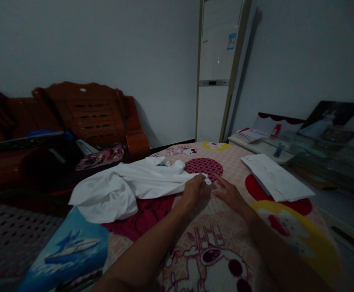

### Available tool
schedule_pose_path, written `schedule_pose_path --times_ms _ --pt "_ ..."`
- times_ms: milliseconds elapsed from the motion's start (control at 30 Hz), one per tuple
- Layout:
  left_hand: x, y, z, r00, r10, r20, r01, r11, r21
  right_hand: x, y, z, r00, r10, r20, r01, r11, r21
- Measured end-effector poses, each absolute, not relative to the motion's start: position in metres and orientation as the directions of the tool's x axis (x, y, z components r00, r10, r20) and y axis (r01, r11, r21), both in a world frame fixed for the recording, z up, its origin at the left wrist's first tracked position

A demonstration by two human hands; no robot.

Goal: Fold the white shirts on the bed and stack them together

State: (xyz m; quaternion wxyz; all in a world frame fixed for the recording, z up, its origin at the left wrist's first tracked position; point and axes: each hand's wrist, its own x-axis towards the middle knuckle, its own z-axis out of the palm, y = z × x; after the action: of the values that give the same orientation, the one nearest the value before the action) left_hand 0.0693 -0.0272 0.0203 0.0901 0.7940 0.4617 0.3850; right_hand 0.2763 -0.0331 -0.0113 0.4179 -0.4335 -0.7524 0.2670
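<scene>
A crumpled white garment (pixel 146 178) lies across the patterned bed cover (pixel 225 227), its narrow end reaching toward the middle. My left hand (pixel 193 190) is closed on that end, with a small tip of white cloth sticking out past the fingers. Just to the right, my right hand (pixel 230 195) has its thumb and fingers apart, close to the tip and holding nothing. Under the white garment a maroon cloth (pixel 148 215) shows in part. Further right, a flat folded white cloth (pixel 277 176) rests near the bed cover's edge.
A wooden bench (pixel 88 113) with things on its seat stands at the left. A blue printed cushion or cloth (pixel 70 247) lies front left. Behind stands a tall white air conditioner (pixel 215 81). At the right a glass-topped cabinet (pixel 289 152) bears papers, a red bottle (pixel 276 130) and a photo (pixel 329 117).
</scene>
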Motion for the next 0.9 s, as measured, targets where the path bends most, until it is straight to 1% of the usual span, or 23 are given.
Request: schedule_pose_path --times_ms 100,200,267,367,467,567,667,900 --pt "0.068 -0.029 0.021 0.309 0.769 0.560 0.600 -0.614 0.512 0.257 -0.037 -0.005 -0.291 0.898 0.331 0.263 0.407 -0.875" --pt "0.073 -0.033 0.021 0.375 0.739 0.559 0.537 -0.665 0.519 0.247 -0.037 -0.001 -0.266 0.900 0.344 0.135 0.388 -0.912" --pt "0.078 -0.036 0.018 0.424 0.716 0.555 0.487 -0.697 0.526 0.246 -0.038 0.002 -0.255 0.901 0.352 0.122 0.391 -0.912" --pt "0.083 -0.039 0.013 0.477 0.687 0.548 0.438 -0.726 0.530 0.250 -0.038 0.005 -0.246 0.918 0.311 0.162 0.356 -0.921" --pt "0.084 -0.040 0.014 0.502 0.671 0.546 0.414 -0.741 0.529 0.256 -0.037 0.004 -0.248 0.926 0.286 0.163 0.331 -0.930" --pt "0.083 -0.041 0.019 0.514 0.641 0.570 0.381 -0.766 0.517 0.256 -0.037 0.004 -0.236 0.933 0.271 0.138 0.308 -0.941" --pt "0.083 -0.042 0.023 0.534 0.612 0.583 0.354 -0.789 0.502 0.255 -0.038 0.005 -0.188 0.948 0.256 0.114 0.280 -0.953" --pt "0.084 -0.038 0.013 0.559 0.528 0.639 0.279 -0.846 0.455 0.255 -0.038 0.003 -0.138 0.960 0.243 0.013 0.248 -0.969"
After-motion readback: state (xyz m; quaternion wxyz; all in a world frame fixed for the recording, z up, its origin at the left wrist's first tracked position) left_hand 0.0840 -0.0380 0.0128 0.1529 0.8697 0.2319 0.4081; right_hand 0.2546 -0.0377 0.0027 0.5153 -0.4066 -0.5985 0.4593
